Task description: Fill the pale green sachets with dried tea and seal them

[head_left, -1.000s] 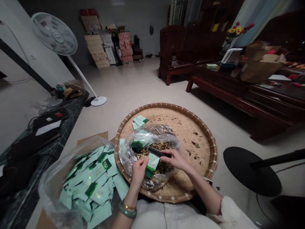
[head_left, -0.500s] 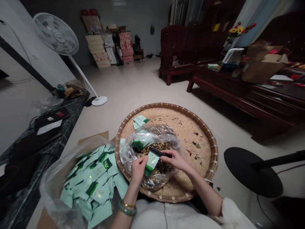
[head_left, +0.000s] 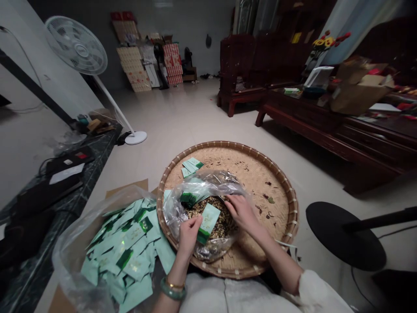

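My left hand [head_left: 190,232] pinches the lower left edge of a pale-green sachet [head_left: 210,217] with a dark-green band. The sachet is tilted over an open clear plastic bag [head_left: 174,208] of dried, dark-and-tan loose leaf bits [head_left: 224,224]. My right hand [head_left: 241,211] is closed at the bag's right side, fingers curled down. A thin dark sliver of a slim black tool [head_left: 222,198] shows at its fingertips; the rest is hidden. More green sachets [head_left: 192,196] lie inside the bag's far left side. The bag rests on a round woven bamboo tray [head_left: 257,174].
A small fan of sachets [head_left: 191,167] lies on the tray's far left. Left of the tray, a big plastic bag [head_left: 70,243] holds many sachets. A black round stand base [head_left: 345,234] is at right, a white fan [head_left: 135,138] ahead left, a dark wooden table [head_left: 325,134] ahead right.
My right hand has moved off the sachet, slightly up and right, and the black tool is now mostly out of sight. The sachet, now fully visible, stays in my left hand.
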Tool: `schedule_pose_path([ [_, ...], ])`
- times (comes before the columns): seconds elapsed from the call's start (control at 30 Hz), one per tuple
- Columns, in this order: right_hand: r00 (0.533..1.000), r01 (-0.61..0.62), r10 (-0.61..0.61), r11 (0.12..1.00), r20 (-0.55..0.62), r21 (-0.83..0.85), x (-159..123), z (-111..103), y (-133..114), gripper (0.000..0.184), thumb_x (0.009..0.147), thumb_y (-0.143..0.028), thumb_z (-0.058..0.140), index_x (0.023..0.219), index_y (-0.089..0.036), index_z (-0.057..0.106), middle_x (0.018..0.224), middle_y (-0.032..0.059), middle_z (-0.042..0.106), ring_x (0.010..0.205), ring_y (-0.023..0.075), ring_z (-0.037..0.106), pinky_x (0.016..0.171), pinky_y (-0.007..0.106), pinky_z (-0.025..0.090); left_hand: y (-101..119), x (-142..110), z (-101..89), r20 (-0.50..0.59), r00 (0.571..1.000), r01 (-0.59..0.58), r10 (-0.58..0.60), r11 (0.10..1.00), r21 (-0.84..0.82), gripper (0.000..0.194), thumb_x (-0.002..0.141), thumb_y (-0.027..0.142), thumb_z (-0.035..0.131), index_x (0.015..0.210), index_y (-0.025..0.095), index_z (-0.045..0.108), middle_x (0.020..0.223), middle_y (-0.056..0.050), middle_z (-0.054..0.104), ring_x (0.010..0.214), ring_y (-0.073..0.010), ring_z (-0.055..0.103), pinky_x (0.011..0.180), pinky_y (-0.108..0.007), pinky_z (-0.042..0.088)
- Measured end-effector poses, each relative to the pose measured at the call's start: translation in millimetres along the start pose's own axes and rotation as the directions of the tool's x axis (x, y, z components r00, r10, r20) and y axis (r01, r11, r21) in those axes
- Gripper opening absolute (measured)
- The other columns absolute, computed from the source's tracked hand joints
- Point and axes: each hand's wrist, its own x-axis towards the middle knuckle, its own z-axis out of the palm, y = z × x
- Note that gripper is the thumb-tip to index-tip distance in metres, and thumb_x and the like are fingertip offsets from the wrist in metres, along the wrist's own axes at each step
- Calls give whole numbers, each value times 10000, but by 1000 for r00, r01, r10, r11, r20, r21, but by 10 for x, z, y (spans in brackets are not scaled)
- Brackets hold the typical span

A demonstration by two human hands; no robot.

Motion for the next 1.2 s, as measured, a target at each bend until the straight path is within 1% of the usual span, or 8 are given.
schedule_pose_path([
  [0.3, 993, -92, 121, 843, -19, 530, -47, 217, -372, 413, 827, -494, 529, 574, -168, 550, 532, -13, 511, 521, 115, 452, 489, 222, 348, 119, -138, 114, 195, 981, -31, 26, 999, 22, 274, 717, 393, 648, 730, 140, 754, 675, -37, 717, 639, -184, 613, 606, -270, 480],
  [0.4, 964, -250, 240, 676, 114, 693, -16, 215, -300, 500, 832, -622, 411, 719, -170, 594, 475, -38, 466, 420, 104, 403, 412, 217, 321, 104, -86, -69, -44, 999, -38, 29, 975, -220, 300, 640, 426, 725, 724, 138, 733, 676, -34, 711, 659, -181, 625, 644, -281, 503],
  [0.53, 938, -332, 285, 577, 197, 746, -20, 215, -176, 576, 814, -680, 365, 896, -161, 601, 515, -32, 517, 403, 102, 432, 394, 209, 339, 221, -37, -441, -588, 809, -416, -14, 694, -588, 537, 720, 653, 539, 956, 188, 664, 928, -59, 712, 866, -213, 652, 829, -389, 510],
  [0.63, 938, -341, 274, 611, 213, 715, -53, 261, -155, 582, 810, -683, 362, 842, -158, 611, 517, -24, 518, 418, 106, 445, 410, 215, 348, 291, -42, -508, -587, 809, -470, 42, 646, -602, 614, 774, 692, 418, 1027, 170, 620, 1180, -120, 626, 1077, -238, 598, 986, -418, 434],
  [0.7, 941, -338, 248, 654, 231, 676, -72, 299, -180, 568, 822, -664, 359, 828, -160, 620, 524, -19, 524, 436, 112, 458, 428, 220, 351, 261, -6, -412, -487, 864, -376, 125, 803, -462, 459, 782, 484, 589, 1142, 201, 571, 1226, -107, 602, 1092, -223, 595, 998, -410, 428],
  [0.8, 948, -307, 182, 745, 262, 592, -89, 323, -231, 537, 849, -616, 358, 838, -159, 639, 540, -8, 542, 481, 125, 489, 468, 229, 361, 140, 184, -227, -278, 901, -322, 333, 943, 85, 344, 745, 339, 654, 1042, 167, 636, 1093, -121, 663, 1007, -245, 627, 945, -436, 463],
  [0.97, 951, -268, 139, 817, 277, 511, -124, 265, -231, 496, 876, -551, 354, 821, -154, 645, 553, 1, 558, 538, 143, 527, 538, 249, 391, 17, 600, -185, -26, 813, -395, 582, 583, 710, 213, 813, 166, 504, 933, 124, 676, 956, -156, 695, 924, -280, 623, 864, -478, 477],
  [1.2, 918, -388, 209, 658, 338, 646, -126, 361, -173, 472, 823, -589, 429, 835, -158, 621, 552, -5, 558, 481, 127, 506, 446, 231, 390, 71, 479, -186, 20, 712, -448, 702, 432, 783, 229, 882, 183, 440, 857, 121, 659, 819, -126, 685, 782, -243, 605, 739, -410, 506],
])
